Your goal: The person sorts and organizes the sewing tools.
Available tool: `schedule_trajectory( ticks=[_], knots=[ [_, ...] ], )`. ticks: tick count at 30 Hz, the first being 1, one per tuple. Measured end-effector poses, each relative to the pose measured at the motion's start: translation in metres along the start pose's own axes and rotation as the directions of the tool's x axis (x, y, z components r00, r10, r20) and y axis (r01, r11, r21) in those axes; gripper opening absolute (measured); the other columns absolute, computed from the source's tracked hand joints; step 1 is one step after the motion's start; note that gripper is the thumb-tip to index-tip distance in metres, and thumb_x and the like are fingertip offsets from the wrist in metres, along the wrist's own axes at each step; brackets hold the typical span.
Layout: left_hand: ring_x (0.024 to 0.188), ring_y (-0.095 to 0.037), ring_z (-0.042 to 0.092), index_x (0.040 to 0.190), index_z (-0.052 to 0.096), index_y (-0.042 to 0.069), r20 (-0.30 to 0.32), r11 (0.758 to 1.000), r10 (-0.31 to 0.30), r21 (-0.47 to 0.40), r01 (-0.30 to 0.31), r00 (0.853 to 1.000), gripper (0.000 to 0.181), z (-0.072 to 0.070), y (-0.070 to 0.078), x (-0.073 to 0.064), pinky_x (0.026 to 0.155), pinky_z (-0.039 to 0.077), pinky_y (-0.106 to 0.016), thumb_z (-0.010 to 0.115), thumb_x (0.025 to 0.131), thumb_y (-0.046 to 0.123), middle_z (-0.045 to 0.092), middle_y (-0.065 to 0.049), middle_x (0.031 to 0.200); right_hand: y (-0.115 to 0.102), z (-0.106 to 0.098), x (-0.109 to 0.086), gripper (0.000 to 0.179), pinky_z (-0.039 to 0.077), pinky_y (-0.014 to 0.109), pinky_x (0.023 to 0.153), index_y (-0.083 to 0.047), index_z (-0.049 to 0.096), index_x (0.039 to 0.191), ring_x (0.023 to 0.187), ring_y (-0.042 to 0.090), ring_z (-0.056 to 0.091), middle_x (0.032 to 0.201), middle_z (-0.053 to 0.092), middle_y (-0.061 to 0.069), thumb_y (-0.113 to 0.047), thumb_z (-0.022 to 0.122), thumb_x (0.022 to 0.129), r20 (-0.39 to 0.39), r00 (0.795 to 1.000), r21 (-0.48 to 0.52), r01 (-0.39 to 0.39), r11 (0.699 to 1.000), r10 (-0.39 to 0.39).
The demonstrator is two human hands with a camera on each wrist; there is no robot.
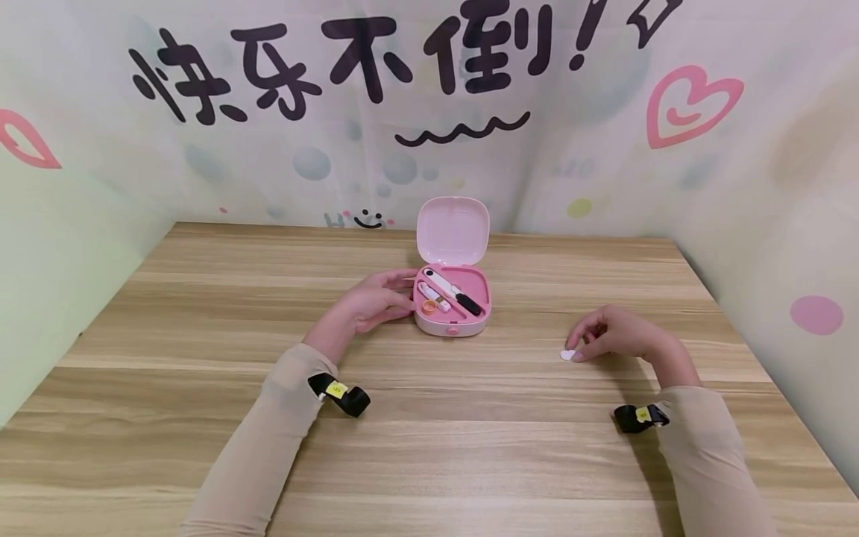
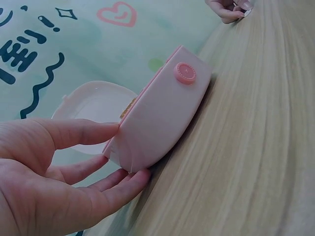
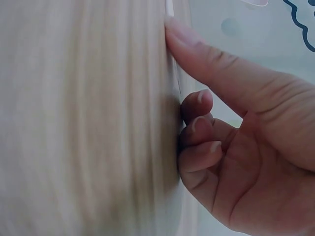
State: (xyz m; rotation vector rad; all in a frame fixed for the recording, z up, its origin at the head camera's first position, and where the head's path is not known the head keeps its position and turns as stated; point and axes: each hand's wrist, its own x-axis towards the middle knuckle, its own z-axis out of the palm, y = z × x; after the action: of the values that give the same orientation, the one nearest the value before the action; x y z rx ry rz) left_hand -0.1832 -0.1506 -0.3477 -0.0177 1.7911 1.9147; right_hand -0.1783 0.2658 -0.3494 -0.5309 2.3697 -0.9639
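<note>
A small pink-and-white box (image 1: 451, 329) stands on the table with its lid (image 1: 453, 230) raised. My left hand (image 1: 376, 302) is at its left side. In the left wrist view the left thumb (image 2: 93, 132) touches the rim, and other fingertips rest lower on the side wall. Inside the box lie a white stick with a black end (image 1: 463, 300), a short white piece with a pink end (image 1: 432, 295) and an orange ring (image 1: 429, 306). Farther right, my right hand (image 1: 617, 333) pinches a small flat white piece (image 1: 567, 355) low over the table, between thumb and index finger.
The wood-grain table (image 1: 456, 447) reaches back to a printed cloth (image 1: 268, 171) hung behind it. The raised lid stands in front of this cloth. A round pink button (image 2: 185, 73) sticks out from the front of the box. Black straps (image 1: 345, 395) circle both sleeves.
</note>
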Motion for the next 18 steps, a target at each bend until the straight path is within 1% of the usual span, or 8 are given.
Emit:
schedule_trajectory(
  ticks=[7, 12, 18],
  knots=[
    [0.148, -0.039, 0.042, 0.165, 0.029, 0.001, -0.008, 1.000, -0.003, 0.007, 0.003, 1.000, 0.073, -0.0004, -0.0006, 0.0000, 0.125, 0.038, -0.048, 0.050, 0.098, -0.017, 0.031, -0.023, 0.169, -0.0018, 0.0013, -0.0001, 0.014, 0.038, 0.020, 0.060, 0.001, 0.078, 0.096, 0.067, 0.005, 0.045, 0.072, 0.051, -0.007, -0.008, 0.084, 0.088, -0.003, 1.000, -0.009, 0.015, 1.000, -0.015],
    [0.149, -0.039, 0.041, 0.165, 0.029, 0.001, -0.009, 1.000, -0.002, -0.005, 0.002, 1.000, 0.073, 0.0003, -0.0001, -0.0003, 0.126, 0.037, -0.049, 0.049, 0.098, -0.018, 0.031, -0.023, 0.169, -0.0033, 0.0017, -0.0002, 0.014, 0.037, 0.019, 0.060, -0.001, 0.078, 0.095, 0.066, 0.005, 0.045, 0.071, 0.051, -0.006, -0.009, 0.085, 0.087, -0.010, 1.000, -0.010, 0.008, 1.000, -0.008],
    [0.150, -0.039, 0.040, 0.165, 0.028, 0.000, -0.005, 1.000, 0.001, 0.001, -0.001, 1.000, 0.073, -0.0002, -0.0004, -0.0005, 0.126, 0.038, -0.049, 0.049, 0.098, -0.018, 0.030, -0.023, 0.169, -0.0050, 0.0028, 0.0000, 0.014, 0.036, 0.020, 0.059, -0.001, 0.079, 0.096, 0.067, 0.005, 0.044, 0.073, 0.052, -0.006, -0.012, 0.084, 0.089, -0.020, 1.000, 0.012, 0.000, 1.000, 0.000]
  ],
)
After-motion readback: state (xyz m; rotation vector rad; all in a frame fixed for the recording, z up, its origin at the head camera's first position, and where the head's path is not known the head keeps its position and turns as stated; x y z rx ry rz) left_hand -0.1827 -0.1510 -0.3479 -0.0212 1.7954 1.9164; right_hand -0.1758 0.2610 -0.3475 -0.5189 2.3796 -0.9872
